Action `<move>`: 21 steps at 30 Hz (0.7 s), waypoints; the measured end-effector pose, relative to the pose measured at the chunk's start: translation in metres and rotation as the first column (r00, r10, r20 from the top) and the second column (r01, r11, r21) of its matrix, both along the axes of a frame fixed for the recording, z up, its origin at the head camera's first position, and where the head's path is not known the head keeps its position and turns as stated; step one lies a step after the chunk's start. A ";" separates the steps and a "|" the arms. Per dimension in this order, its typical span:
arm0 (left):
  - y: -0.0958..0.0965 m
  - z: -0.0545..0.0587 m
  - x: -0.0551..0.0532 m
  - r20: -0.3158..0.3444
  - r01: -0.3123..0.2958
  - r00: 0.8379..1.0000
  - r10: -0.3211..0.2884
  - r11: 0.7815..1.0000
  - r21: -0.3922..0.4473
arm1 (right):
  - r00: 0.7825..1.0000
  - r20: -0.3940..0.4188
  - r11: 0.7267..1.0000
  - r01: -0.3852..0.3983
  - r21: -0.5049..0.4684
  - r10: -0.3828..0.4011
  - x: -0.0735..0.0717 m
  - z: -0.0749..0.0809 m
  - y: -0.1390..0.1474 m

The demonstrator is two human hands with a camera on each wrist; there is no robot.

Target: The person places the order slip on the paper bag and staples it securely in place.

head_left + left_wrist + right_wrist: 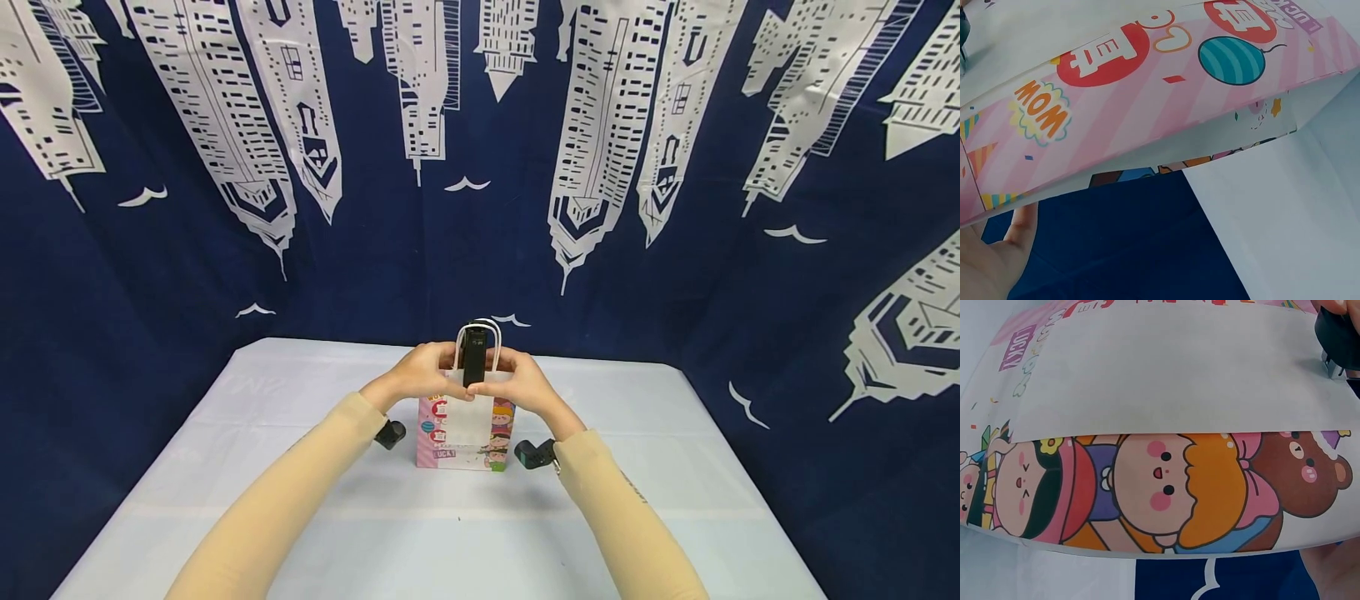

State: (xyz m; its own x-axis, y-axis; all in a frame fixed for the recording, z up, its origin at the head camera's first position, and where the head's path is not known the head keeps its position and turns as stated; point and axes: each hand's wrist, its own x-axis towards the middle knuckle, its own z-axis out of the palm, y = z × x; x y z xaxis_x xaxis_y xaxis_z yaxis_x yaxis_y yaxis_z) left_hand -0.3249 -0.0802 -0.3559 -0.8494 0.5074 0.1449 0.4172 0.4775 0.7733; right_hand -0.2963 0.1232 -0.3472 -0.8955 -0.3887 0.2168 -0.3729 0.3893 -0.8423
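A pink and white cartoon-printed paper gift bag (427, 454) stands upright on the table, its white cord handles (498, 337) raised. Over its front lies a blank white sheet of paper (1179, 369). A black stapler (474, 358) is upright at the bag's top, its metal end (1336, 367) against the sheet. My left hand (420, 372) and right hand (522, 385) grip it from either side, thumbs meeting at its lower end. Their other fingers reach behind the bag; some left fingers (1021, 232) show past its edge.
The bag stands toward the far side of a white-covered table (637, 500). Behind it hangs a dark blue curtain (480, 242) printed with white buildings and birds. A small black wrist camera (391, 434) is worn on the left wrist, another camera (534, 454) on the right.
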 end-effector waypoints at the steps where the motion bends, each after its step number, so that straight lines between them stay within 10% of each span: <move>1: 0.000 0.001 0.001 0.001 0.001 1.000 -0.001 1.000 -0.003 | 1.000 -0.001 1.000 -0.002 -0.002 0.002 0.000 0.000 0.000; 8: -0.005 0.008 0.002 0.009 0.068 0.998 -0.068 0.998 -0.011 | 1.000 -0.015 1.000 -0.022 -0.016 0.022 0.001 -0.001 0.002; 14: -0.009 0.024 -0.001 -0.072 0.174 0.984 -0.162 0.960 0.220 | 1.000 -0.011 1.000 -0.013 -0.015 0.013 0.001 -0.002 0.003; 21: -0.004 0.036 0.001 -0.109 0.124 0.990 -0.089 0.919 0.375 | 1.000 -0.009 1.000 -0.010 -0.018 0.010 0.001 -0.003 0.003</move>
